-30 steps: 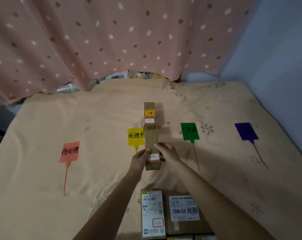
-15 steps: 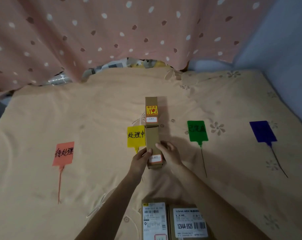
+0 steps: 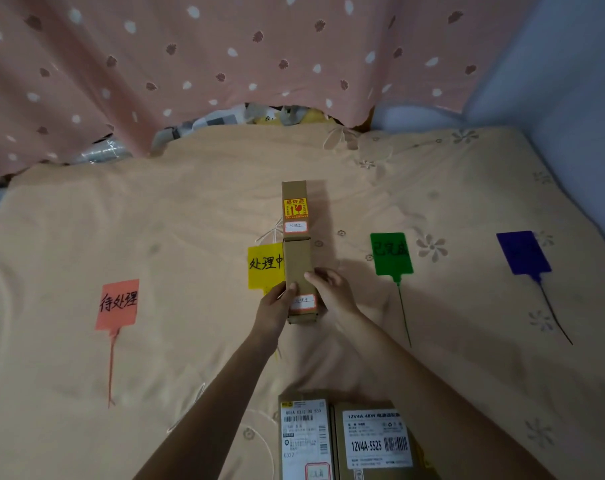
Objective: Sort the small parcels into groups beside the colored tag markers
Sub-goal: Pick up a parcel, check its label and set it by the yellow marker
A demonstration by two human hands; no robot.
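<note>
Brown cardboard sits closest to us: at six o'clock two unsorted parcels lie side by side, the left parcel (image 3: 303,441) with a white shipping label and the right parcel (image 3: 377,441) marked 12V4A-5525, both cut off by the bottom edge, so we cannot tell whether more wait below. Just past them, at the centre, our left hand (image 3: 275,308) and right hand (image 3: 334,294) hold the near end of a long narrow box (image 3: 297,268), thumbs and fingers curled against its two long sides, pinching it between them. It lies on the beige bedsheet (image 3: 190,209), its left edge overlapping the yellow tag (image 3: 264,266). Directly beyond it, toward twelve o'clock, a second narrow box (image 3: 295,211) with a fragile sticker lies end to end with it. We judge the yellow group has two members and this placement is nearly finished. The orange tag (image 3: 117,303) at nine o'clock, the green tag (image 3: 391,252) at two o'clock and the blue tag (image 3: 523,251) at three o'clock have no parcels beside them, so most of the sorting remains. A pink spotted curtain (image 3: 225,57) hangs farthest away.
</note>
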